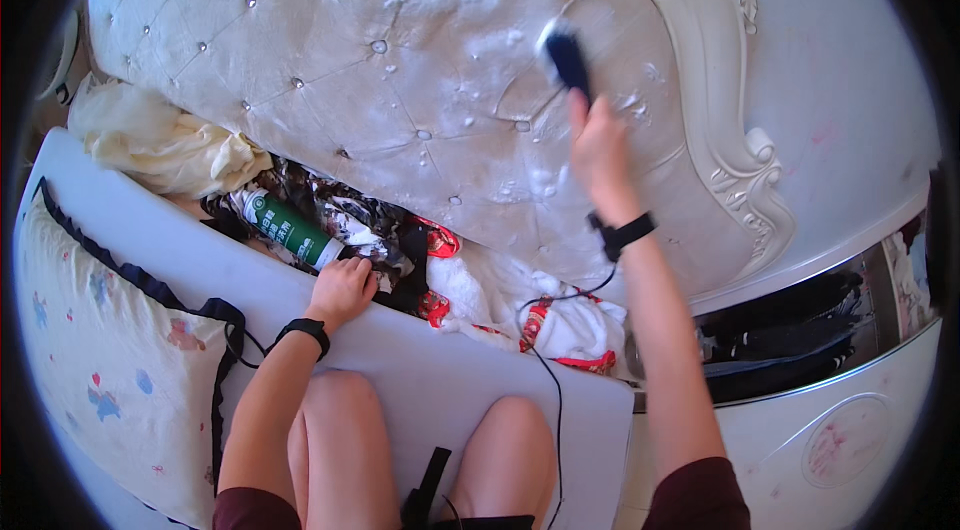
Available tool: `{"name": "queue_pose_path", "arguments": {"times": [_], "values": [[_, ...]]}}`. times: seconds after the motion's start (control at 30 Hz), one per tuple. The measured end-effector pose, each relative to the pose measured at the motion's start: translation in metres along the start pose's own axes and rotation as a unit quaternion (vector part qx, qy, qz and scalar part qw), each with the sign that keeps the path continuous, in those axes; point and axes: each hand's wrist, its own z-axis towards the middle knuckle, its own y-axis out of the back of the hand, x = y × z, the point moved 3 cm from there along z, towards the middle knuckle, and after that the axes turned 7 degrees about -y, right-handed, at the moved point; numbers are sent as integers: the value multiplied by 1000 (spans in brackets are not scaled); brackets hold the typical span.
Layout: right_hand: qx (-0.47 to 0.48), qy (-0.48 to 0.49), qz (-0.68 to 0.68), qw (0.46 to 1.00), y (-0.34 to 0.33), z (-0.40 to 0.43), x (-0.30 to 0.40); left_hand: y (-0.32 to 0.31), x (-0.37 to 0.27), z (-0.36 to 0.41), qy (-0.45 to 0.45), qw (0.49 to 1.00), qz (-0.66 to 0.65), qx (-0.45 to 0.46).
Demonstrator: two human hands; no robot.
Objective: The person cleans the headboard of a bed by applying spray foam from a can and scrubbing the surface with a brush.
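Note:
My right hand [600,151] grips a dark-handled brush [568,57], blurred by motion, with white foam at its head. The brush meets the upper right of a tufted, cream upholstered headboard [337,114] with crystal-like buttons. Streaks and blobs of white foam [544,177] dot the upholstery. My left hand [343,291] leans on the edge of a pale mattress [435,357], fingers curled over it. Just beyond those fingers, a green and white spray can [292,230] bearing writing lies on its side in the gap between mattress and headboard.
Cream cloth [172,140], dark patterned fabric [352,211] and white fabric with red trim [570,327] fill the gap. A carved frame [720,80] borders the headboard. A printed fitted sheet [120,350] is bunched at left. An open compartment [787,327] at right holds dark clothes. A black cable [559,395] trails from my right wristband.

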Motion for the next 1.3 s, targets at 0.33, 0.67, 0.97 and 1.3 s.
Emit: {"name": "queue_pose_path", "arguments": {"times": [0.33,0.67,0.97,1.3], "values": [[-53,34,-28,998,35,46,28,3,1,-10,-8,999,3,-45],[140,11,-49,989,-48,-59,19,-7,6,-12,-6,998,-9,-64],[65,5,-10,998,-33,-17,38,-4,7,-14,3,997,-24,-80],[-17,39,-37,998,12,45,74,0,7,-17,4,995,-12,-102]]}}
